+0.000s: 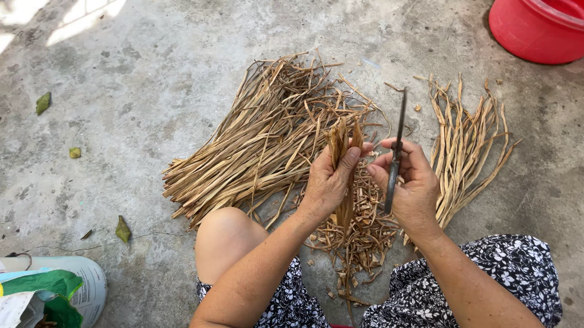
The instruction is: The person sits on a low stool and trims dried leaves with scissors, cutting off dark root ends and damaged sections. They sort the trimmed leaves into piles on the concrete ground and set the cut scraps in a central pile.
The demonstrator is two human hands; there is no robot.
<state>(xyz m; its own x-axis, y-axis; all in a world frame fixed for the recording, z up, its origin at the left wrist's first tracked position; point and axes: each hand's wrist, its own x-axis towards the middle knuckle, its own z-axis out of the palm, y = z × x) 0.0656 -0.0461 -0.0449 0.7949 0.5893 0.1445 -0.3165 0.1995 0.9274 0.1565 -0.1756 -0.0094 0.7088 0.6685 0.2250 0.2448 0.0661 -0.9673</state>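
A small bunch of dry strips (342, 175) is grasped by the left hand (328, 182), its long axis nearly upright, tips toward 12 o'clock. A thin knife (395, 157) is gripped by the right hand (410, 186), blade pointing to 12 o'clock. A large pile of strips (259, 142) lies at 10 o'clock on the concrete floor (140, 72), a smaller pile (466, 145) at 3 o'clock.
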